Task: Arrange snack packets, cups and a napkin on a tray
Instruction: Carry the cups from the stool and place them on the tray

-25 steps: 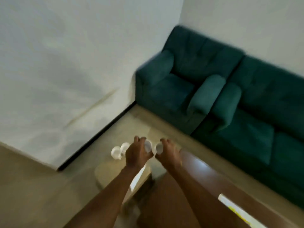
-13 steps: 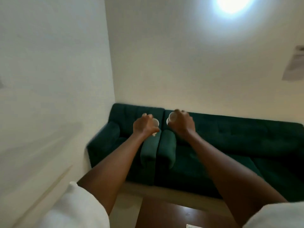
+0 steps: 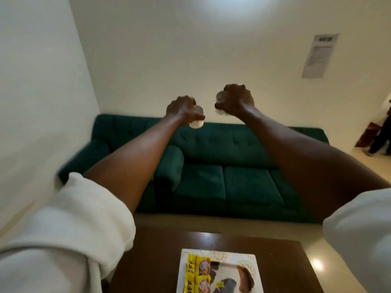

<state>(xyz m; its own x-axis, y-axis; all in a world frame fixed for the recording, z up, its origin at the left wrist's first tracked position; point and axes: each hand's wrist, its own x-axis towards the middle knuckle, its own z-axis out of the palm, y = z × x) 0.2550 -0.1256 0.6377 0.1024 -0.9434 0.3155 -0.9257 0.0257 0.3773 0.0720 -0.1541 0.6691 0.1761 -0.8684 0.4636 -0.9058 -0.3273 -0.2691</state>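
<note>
Both arms are stretched out in front of me, raised above the sofa. My left hand [image 3: 182,109] is closed around a small white cup [image 3: 196,124], whose base pokes out below the fingers. My right hand [image 3: 236,100] grips another small cup [image 3: 220,96], mostly hidden by the fingers. At the bottom of the view a white patterned tray [image 3: 220,255] lies on a dark brown table [image 3: 154,261]. Yellow snack packets [image 3: 197,271] lie along the tray's left side, and darker packets [image 3: 234,280] lie to their right.
A dark green sofa [image 3: 222,161] runs along the white wall behind the table. A paper notice [image 3: 319,56] hangs on the wall at upper right. A person [image 3: 380,134] stands in the doorway at the far right.
My view has swung up from the floor and then lowered slightly, bringing the table and tray into sight. Both hands have kept hold of their cups and drifted a little apart.
</note>
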